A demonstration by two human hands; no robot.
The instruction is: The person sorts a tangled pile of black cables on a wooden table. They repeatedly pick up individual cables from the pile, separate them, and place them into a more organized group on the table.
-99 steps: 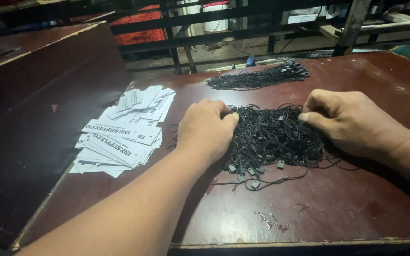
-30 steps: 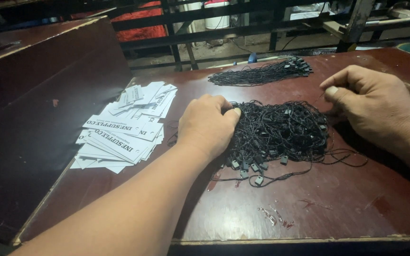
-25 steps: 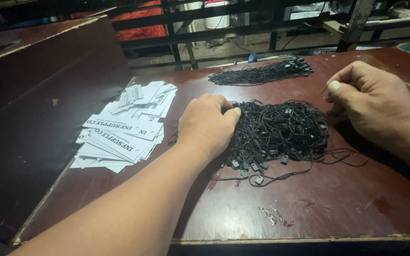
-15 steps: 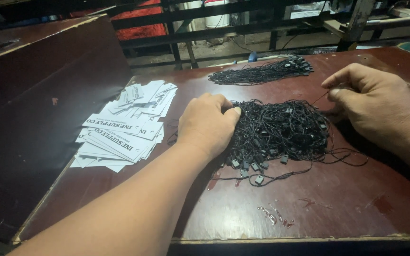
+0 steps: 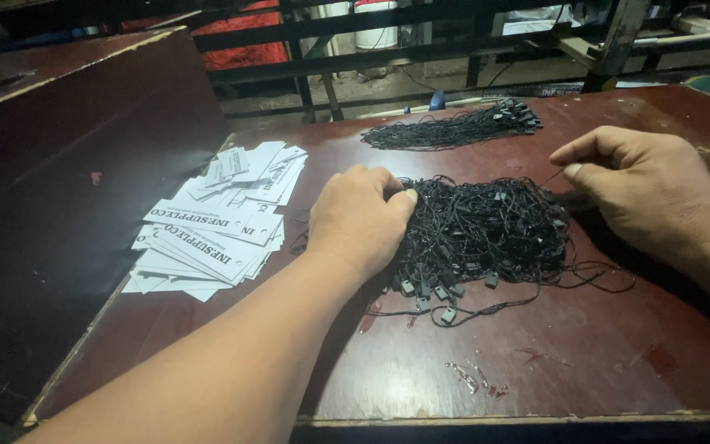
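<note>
I see the tangled pile of black strings (image 5: pixel 486 234) mid-bench (image 5: pixel 585 362), small clasps at its near edge. My left hand (image 5: pixel 359 218) lies palm-down on the pile's left side, fingers curled into it. My right hand (image 5: pixel 647 193) pinches one thin strand between thumb and forefinger. White tags (image 5: pixel 215 222) lie left; a second string bundle (image 5: pixel 454 130) lies behind. The right forearm is cut off.
</note>
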